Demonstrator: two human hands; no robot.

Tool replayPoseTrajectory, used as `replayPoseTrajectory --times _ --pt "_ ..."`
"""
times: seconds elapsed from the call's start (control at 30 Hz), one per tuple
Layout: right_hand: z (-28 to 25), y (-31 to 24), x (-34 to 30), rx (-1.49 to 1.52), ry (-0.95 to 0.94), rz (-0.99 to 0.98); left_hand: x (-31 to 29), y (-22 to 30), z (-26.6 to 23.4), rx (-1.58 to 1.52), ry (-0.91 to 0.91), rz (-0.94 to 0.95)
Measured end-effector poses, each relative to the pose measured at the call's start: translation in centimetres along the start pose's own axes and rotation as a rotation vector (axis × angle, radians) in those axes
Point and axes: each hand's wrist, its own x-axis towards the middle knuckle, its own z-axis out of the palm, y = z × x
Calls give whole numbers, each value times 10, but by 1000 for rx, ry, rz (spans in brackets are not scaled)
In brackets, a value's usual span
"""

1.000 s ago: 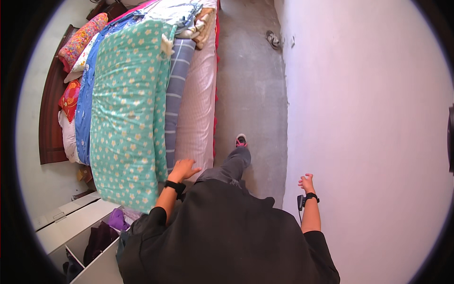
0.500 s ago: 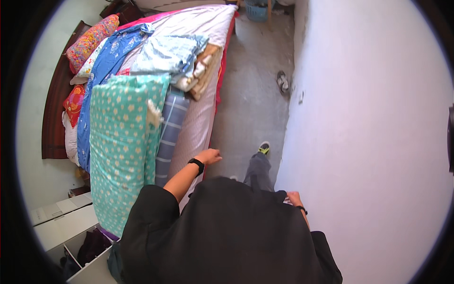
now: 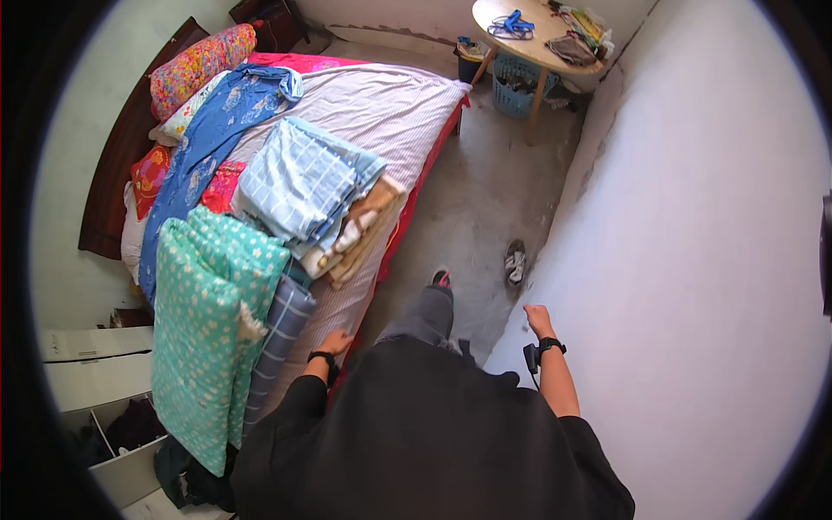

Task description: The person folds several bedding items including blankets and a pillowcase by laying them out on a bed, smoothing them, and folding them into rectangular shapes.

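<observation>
your left hand (image 3: pixel 334 341), grip unclear, is near the bed (image 3: pixel 425 113), your right hand (image 3: pixel 538 321) curled beside the wall (image 3: pixel 676 303), quilt (image 3: pixel 195 347) on the bed leftward; stepping on the shoe (image 3: pixel 515 263) could trip you.

No lettering, number or sign can be read anywhere. A tiny dark mark near the left end of the white cabinet (image 3: pixel 95 381) is too small and blurred to make out as writing, and the colourful things (image 3: pixel 588 28) heaped at the right side of the round table (image 3: pixel 539 33) are likewise too small for any print to be told. Nothing legible shows on the shoe (image 3: pixel 515 263) by the wall or the black wristband (image 3: pixel 551 345) either.
</observation>
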Motion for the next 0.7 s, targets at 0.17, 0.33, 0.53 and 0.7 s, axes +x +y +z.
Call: replayPoseTrajectory --times 0.17,0.33,0.53,0.7 --pt "-30 -25 149 74 19 -1 79 56 -63 -19 -415 -301" --pt "-67 -70 229 341 -252 517 267 186 -174 183 -243 -132" --pt "-89 36 340 252 -337 545 455 421 -388 -128 251 521" --pt "-139 -37 482 351 -316 543 563 524 -486 -149 292 456"
